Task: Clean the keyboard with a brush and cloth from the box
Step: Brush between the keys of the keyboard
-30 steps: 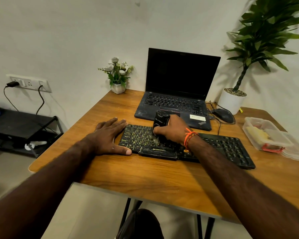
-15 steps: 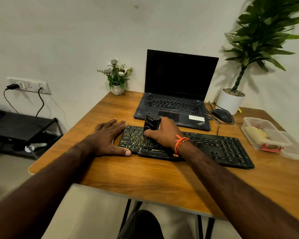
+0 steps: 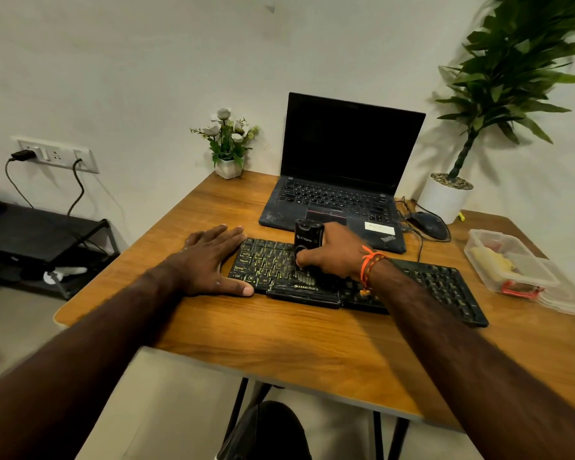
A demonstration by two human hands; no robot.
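Black plastic fills the middle of the head view: the keyboard point(image 3: 356, 280) lies flat on the wooden worktop point(image 3: 279, 340), its long axis running from our left across to our right and tilting slightly away from us at the left end. We hold the brush point(image 3: 307, 250) upright in our right hand point(image 3: 332, 257), the grip closed around its dark stubby body with the thumb on the near side, and the bristles press down onto the keys close to the left part of the board, just above the printed brand strip. Our left hand point(image 3: 210, 263) lies flat, fingers straight, on the worktop at the keyboard's left end, the thumb along the near corner, so it steadies the board and holds nothing.

The relation that matters, as we judge it, is that most of the uncleaned length stretches away to the right of the brush, so the next strokes probably call for the right hand to travel rightward along the rows.

The clear box point(image 3: 508, 260) sits well apart at the right edge of the worktop, nearer our right hand; something pale lies inside, and we cannot tell whether it is the cloth. The laptop point(image 3: 342, 180) stands just behind the keyboard.
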